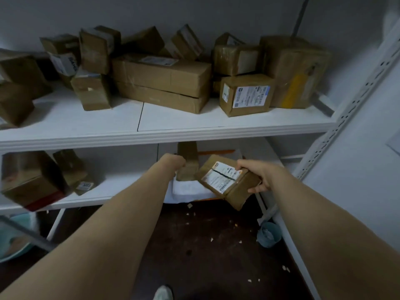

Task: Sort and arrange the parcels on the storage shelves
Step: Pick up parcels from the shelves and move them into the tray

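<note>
Arms both reached forward and down, nearly straight, toward the lower shelf. On that shelf the left grip, back of the hand up and fingers curled, held the side of an upright parcel standing on a white mailer. Just beside it the right grip held a labelled parcel tilted, thumb on its top edge and fingers curled beneath, near corner past the shelf's front edge.
</note>
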The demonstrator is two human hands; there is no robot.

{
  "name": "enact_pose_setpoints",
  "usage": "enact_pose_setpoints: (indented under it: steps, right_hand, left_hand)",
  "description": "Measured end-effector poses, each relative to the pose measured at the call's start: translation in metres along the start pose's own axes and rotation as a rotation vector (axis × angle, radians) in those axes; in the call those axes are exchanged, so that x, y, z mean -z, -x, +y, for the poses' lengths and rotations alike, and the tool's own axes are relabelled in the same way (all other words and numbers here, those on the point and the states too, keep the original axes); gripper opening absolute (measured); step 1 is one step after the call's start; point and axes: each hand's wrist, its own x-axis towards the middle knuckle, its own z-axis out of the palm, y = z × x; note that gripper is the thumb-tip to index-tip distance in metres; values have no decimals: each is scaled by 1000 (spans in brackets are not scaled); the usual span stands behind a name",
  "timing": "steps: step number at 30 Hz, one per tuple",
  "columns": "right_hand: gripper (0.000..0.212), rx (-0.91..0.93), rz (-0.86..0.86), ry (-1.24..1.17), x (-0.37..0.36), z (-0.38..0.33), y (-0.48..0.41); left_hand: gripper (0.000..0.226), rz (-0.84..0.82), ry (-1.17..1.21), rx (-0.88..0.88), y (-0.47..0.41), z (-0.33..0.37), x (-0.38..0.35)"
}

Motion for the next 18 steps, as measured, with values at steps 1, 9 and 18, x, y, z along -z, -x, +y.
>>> enact_pose_setpoints:
  steps: [1,9,18]
  right_hand:
    - [23,-4,-2,-17,-5,4,-8]
    - [68,-41,76,-147,-48,-3,-97]
    - [42,59,208,-164,-96,-25,-192]
  left_hand:
    - [39,-4,-15,1,-8,-2,-5]
    - [31,51,-125,-90,-113,-13,-34]
    - [55,118,-704,-390,-216,-23,-68]
